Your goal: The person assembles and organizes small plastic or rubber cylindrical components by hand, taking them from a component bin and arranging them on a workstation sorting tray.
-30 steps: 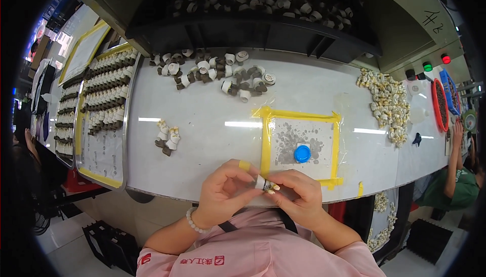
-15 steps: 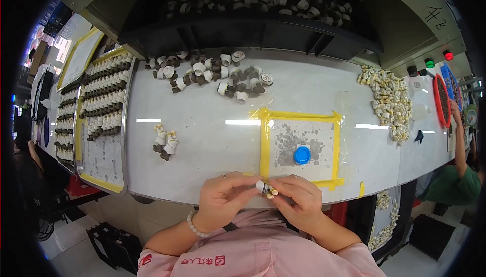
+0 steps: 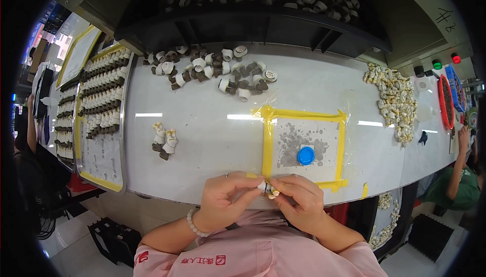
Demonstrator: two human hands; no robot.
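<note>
Both hands meet at the table's near edge, pinching a small figurine between them. My left hand (image 3: 226, 199) closes thumb and finger on its white piece (image 3: 261, 186). My right hand (image 3: 302, 200) closes on its cream-and-yellow piece (image 3: 274, 195). The two pieces are touching or very close; fingers hide the join. Just beyond my right hand, a round blue cap or dish (image 3: 306, 155) sits on a grey-spotted sheet (image 3: 283, 135) framed by yellow tape (image 3: 267, 150). Two figurines (image 3: 165, 140) with white bodies and dark lower parts lie off to the left.
Loose white-and-dark pieces (image 3: 202, 67) are scattered at the back. Cream-and-yellow pieces (image 3: 397, 102) are piled at right. Trays (image 3: 104, 163) with rows of figurines stand at left. A dark bin (image 3: 253, 29) overhangs the back. Another person (image 3: 458, 178) is at the far right.
My hands keep their grip and have hardly moved; the cream-and-yellow piece has turned slightly between the fingers. The whole view has shifted a little. The person at right has moved an arm.
</note>
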